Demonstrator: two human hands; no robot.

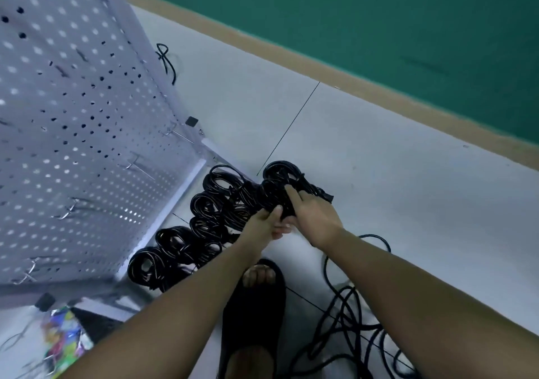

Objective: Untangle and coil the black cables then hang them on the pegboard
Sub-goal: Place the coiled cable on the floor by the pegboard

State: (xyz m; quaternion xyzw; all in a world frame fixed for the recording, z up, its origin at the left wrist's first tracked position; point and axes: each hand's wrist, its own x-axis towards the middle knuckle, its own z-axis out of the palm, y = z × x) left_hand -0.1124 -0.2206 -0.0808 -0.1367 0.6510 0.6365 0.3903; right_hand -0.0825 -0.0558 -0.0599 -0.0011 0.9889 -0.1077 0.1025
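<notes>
Two bare forearms reach in from the bottom edge, and the left hand and right hand both curl their fingers tightly round one coiled bundle of black cable, held just off the lower right corner of the white perforated metal pegboard. More black cable coils lie in a row on the pale grey floor along the pegboard's foot, while a loose tangled black cable sprawls farther right of the pegboard, partly hidden behind the right forearm and cut off by the frame. Blur smears the pegboard's wire hooks, and where the hands overlap their fingers are hard to tell apart.
</notes>
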